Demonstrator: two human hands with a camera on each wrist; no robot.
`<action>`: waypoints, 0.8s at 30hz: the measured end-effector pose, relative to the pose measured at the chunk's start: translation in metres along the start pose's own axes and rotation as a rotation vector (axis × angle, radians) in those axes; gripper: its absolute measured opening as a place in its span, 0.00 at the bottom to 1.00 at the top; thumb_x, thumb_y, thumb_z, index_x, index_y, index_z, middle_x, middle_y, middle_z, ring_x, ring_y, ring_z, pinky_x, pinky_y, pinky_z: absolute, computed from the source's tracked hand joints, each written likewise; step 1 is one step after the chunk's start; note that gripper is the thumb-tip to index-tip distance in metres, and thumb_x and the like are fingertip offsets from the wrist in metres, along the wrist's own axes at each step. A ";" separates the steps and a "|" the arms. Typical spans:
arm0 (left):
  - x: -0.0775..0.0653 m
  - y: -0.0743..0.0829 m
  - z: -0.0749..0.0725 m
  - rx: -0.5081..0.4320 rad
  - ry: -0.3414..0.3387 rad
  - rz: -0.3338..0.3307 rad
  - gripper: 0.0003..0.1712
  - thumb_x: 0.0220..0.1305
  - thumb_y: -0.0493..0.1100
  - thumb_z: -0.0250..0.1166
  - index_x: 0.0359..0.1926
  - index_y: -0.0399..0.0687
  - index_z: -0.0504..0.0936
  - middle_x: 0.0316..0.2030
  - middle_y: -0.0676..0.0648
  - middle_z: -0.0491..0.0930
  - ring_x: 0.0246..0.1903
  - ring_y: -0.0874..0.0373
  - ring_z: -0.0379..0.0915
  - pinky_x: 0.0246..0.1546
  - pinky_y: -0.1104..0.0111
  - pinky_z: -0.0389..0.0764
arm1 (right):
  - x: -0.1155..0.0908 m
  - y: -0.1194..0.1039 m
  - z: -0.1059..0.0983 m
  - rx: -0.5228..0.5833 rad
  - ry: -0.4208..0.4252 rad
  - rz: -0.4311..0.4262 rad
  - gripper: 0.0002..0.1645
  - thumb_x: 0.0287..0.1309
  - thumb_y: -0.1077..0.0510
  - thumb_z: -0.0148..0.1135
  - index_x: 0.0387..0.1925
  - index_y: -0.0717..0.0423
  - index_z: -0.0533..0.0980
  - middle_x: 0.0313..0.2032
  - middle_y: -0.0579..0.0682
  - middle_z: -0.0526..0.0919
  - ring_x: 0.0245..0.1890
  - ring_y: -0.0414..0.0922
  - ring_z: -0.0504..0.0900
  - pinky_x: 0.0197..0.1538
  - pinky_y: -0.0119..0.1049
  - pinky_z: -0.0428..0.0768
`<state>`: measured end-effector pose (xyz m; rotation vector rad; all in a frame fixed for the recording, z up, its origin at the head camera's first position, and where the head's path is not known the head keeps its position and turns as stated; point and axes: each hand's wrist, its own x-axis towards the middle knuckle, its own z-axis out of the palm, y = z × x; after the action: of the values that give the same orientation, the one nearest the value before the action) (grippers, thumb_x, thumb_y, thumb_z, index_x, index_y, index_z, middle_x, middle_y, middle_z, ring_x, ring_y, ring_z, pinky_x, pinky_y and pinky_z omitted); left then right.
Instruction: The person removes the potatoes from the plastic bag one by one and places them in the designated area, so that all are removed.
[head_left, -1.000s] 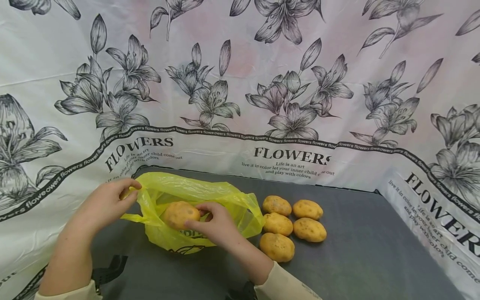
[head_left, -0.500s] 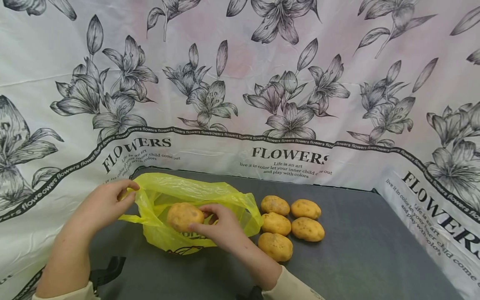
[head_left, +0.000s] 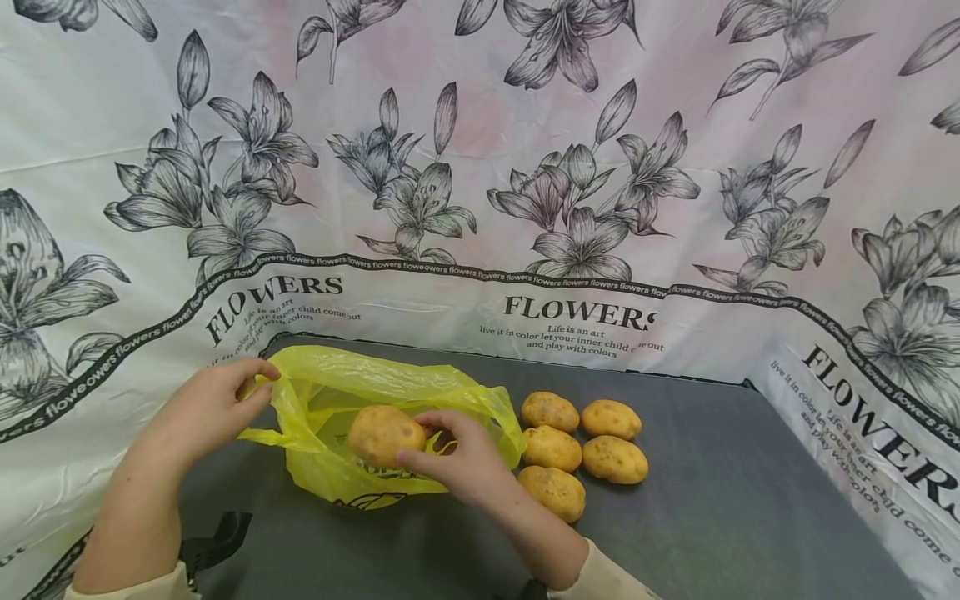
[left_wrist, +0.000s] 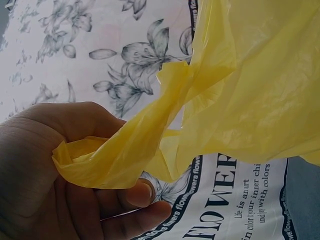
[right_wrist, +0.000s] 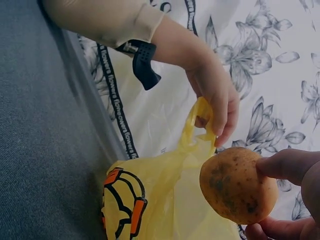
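Observation:
A yellow plastic bag [head_left: 375, 367] lies on the dark table with its mouth held apart. My left hand [head_left: 213, 408] grips a handle of it at the left; in the left wrist view, the fingers curl around the twisted bag handle [left_wrist: 120, 155]. Over the bag's mouth, my right hand [head_left: 468, 462] pinches a potato [head_left: 384, 436] between thumb and fingers. Dark patches mark that same potato [right_wrist: 237, 185] in the right wrist view. How much is inside the bag is hidden.
Several loose potatoes [head_left: 552, 448] sit grouped on the grey table [head_left: 735, 483], just right of the bag. A white flower-printed cloth [head_left: 450, 208] hangs behind and at both sides. The table's back edge runs close behind the bag.
My right hand has shifted to the right with the potato, across the bag's mouth. The left hand stays at the bag handle, and the loose potatoes have not moved.

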<state>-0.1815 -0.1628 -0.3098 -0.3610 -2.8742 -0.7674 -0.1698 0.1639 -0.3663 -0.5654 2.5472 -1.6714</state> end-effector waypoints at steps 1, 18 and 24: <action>0.000 0.000 0.000 0.001 -0.001 0.000 0.18 0.75 0.41 0.55 0.59 0.37 0.78 0.25 0.48 0.67 0.23 0.54 0.64 0.25 0.60 0.68 | -0.001 0.000 -0.001 0.004 -0.001 -0.001 0.26 0.54 0.48 0.78 0.53 0.52 0.82 0.41 0.43 0.82 0.39 0.44 0.78 0.40 0.39 0.79; 0.000 0.001 0.002 0.011 -0.005 -0.003 0.19 0.75 0.42 0.55 0.60 0.37 0.78 0.27 0.48 0.69 0.25 0.54 0.64 0.26 0.60 0.68 | -0.021 -0.007 -0.025 0.071 -0.001 0.007 0.31 0.56 0.51 0.78 0.60 0.53 0.79 0.49 0.48 0.81 0.49 0.45 0.80 0.57 0.47 0.79; 0.001 0.002 0.003 0.010 0.004 0.009 0.18 0.75 0.41 0.55 0.59 0.36 0.78 0.24 0.48 0.66 0.22 0.54 0.63 0.25 0.60 0.67 | -0.028 -0.010 -0.035 0.114 -0.003 -0.019 0.30 0.56 0.53 0.77 0.59 0.57 0.79 0.49 0.50 0.81 0.49 0.46 0.80 0.60 0.50 0.77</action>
<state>-0.1826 -0.1596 -0.3113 -0.3704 -2.8692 -0.7510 -0.1486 0.1999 -0.3474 -0.5854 2.4328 -1.8066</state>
